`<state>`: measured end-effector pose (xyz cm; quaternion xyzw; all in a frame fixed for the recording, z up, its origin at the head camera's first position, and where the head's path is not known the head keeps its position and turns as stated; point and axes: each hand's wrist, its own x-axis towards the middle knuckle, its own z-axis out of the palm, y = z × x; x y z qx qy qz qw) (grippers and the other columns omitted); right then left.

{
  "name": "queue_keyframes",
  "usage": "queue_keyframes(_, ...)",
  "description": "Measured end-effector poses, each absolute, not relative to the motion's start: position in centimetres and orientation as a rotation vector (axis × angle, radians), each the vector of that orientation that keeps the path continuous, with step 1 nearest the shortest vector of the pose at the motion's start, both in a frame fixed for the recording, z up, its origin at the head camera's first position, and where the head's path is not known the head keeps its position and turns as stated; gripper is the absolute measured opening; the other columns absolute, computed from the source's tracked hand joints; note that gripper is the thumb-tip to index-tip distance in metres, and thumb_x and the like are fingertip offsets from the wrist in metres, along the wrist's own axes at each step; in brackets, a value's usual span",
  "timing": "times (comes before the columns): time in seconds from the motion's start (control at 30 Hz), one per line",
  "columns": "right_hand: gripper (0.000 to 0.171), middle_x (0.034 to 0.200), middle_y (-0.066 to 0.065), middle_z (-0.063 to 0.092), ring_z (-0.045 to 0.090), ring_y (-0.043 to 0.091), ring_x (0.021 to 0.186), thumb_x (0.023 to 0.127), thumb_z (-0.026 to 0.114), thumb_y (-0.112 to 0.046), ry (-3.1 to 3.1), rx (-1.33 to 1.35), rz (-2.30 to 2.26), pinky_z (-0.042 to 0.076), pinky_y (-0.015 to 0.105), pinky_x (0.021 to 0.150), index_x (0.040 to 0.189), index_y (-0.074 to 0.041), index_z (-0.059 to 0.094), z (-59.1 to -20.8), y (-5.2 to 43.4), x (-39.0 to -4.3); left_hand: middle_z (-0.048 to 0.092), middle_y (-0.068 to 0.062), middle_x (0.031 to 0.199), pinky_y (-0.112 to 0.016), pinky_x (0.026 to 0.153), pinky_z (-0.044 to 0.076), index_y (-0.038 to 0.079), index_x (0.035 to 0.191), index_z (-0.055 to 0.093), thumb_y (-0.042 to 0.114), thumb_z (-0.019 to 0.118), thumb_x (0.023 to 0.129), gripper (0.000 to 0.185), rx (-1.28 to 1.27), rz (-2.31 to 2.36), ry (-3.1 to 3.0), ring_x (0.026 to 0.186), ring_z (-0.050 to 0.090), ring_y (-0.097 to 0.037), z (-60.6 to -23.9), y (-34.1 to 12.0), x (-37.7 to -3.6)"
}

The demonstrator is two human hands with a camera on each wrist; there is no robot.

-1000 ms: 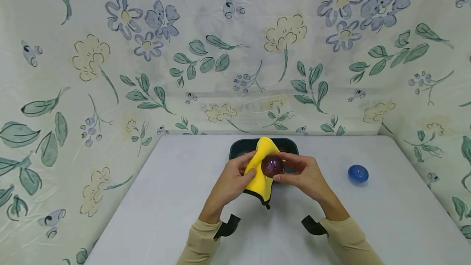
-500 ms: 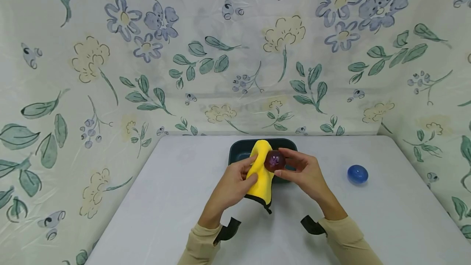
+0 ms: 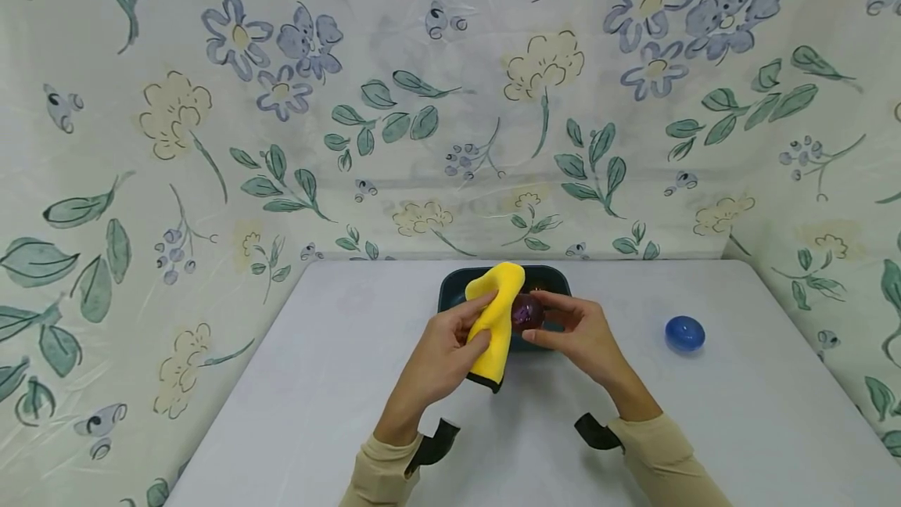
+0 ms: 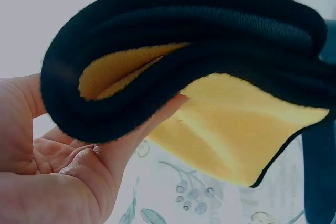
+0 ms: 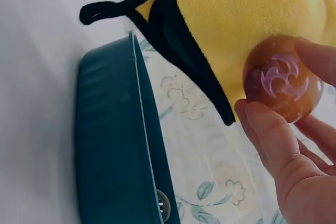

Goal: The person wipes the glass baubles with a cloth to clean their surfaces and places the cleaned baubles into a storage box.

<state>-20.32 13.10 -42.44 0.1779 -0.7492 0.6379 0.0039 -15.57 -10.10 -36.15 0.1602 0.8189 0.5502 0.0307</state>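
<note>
My left hand [image 3: 443,343] grips a yellow cloth [image 3: 496,327] with black edging, folded over between thumb and fingers. In the left wrist view the black-edged cloth [image 4: 210,114] loops in front of the fingers. My right hand [image 3: 584,335] pinches a dark purple see-through ball [image 3: 525,314] between thumb and fingertips. A swirl mark shows on the ball [image 5: 283,80] in the right wrist view, where it touches the cloth [image 5: 236,19]. Both hands are raised in front of a dark teal tray [image 3: 450,288], and the cloth hides part of it.
A blue ball [image 3: 685,333] lies on the white table [image 3: 317,397] to the right of the tray. Inside the tray, a round clear object [image 5: 164,205] shows at the rim. A flower-patterned sheet [image 3: 281,139] hangs behind and around the table.
The left hand has shifted the cloth across the ball's left side, and its top now folds over to the left. The right hand still holds the ball, nearly in place.
</note>
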Motion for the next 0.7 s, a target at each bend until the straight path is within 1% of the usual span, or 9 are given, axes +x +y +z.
queue_keyframes(0.17,0.056,0.138,0.022,0.066,0.069,0.038,0.120,0.087,0.082,-0.011,-2.385,0.593,1.988,0.061,0.025,0.092,0.138,-0.001,0.063,-42.53,13.21,-20.35,0.067,-0.017,0.132,-0.029,0.082,0.063,0.011,0.152,0.052,0.009,0.059,0.101,0.051,0.508,1.681,2.556,0.091,0.068,-0.021,-36.10,-9.99,-15.49)
queue_keyframes(0.43,0.058,0.140,0.024,0.063,0.067,0.042,0.123,0.086,0.083,-0.012,-2.418,0.584,1.992,0.063,0.030,0.089,0.139,0.001,0.062,-42.30,13.57,-20.25,0.066,-0.017,0.134,-0.029,0.083,0.063,0.012,0.152,0.052,0.009,0.058,0.102,0.051,0.527,1.670,2.562,0.092,0.067,-0.021,-36.16,-9.92,-15.56)
queue_keyframes(0.7,0.059,0.142,0.024,0.062,0.068,0.041,0.121,0.085,0.084,-0.015,-2.478,0.592,1.958,0.063,0.033,0.089,0.138,0.000,0.063,-41.95,13.97,-20.21,0.067,-0.018,0.132,-0.026,0.080,0.061,0.012,0.152,0.052,0.008,0.057,0.102,0.051,0.545,1.687,2.554,0.090,0.067,-0.021,-36.45,-9.94,-15.73)
